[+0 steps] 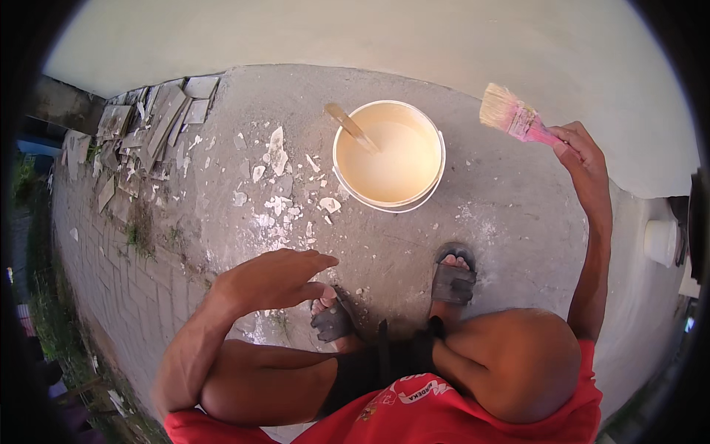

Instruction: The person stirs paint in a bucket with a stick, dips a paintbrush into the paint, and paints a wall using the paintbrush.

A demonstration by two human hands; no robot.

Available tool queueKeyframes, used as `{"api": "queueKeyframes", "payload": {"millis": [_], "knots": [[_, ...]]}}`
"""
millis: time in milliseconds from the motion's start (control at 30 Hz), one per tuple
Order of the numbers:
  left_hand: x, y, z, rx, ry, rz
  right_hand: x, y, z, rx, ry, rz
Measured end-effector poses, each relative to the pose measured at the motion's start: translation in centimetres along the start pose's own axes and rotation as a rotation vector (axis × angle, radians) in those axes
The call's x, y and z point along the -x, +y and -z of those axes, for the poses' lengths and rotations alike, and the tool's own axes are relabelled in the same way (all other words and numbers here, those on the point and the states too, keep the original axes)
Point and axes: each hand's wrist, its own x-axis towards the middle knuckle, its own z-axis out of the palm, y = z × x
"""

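A paintbrush (518,116) with pale bristles and a pink, paint-smeared handle is held in my right hand (579,152), its bristles pointing up and left near the foot of the wall. Below and left of it, a white plastic bucket (334,166) of cream-coloured paint (405,166) stands on the concrete floor. A wooden stirring stick (344,119) leans on the bucket's left rim, with its lower end in the paint. My left hand (280,277) hangs above my left knee and sandal with nothing in it, its thumb apart from the fingers.
The cream wall (355,33) runs along the top. Paint flakes (277,150) litter the concrete left of the bucket. Broken boards or tiles (166,116) are piled at upper left, beside paving. A white container (660,243) stands at far right. My sandals (455,280) are below the bucket.
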Motion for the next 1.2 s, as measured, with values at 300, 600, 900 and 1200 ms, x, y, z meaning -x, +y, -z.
{"api": "queueKeyframes", "payload": {"millis": [300,600,900,1200], "knots": [[-0.5,2.3,-0.5,-0.033,-0.022,-0.037,-7.6,-10.2,-12.7,0.784,-0.586,0.429],[0.9,2.1,-1.0,-0.055,0.020,-0.031,-8.1,-7.7,-16.1,0.729,-0.699,0.302],[0.8,1.8,-0.5,-0.015,-0.010,0.011,-6.4,-2.9,-9.6,-0.104,-0.564,-0.208],[-0.5,0.1,-0.9,-0.011,-0.048,-0.024,2.0,2.3,-16.5,-1.070,-0.065,-0.446]]}}
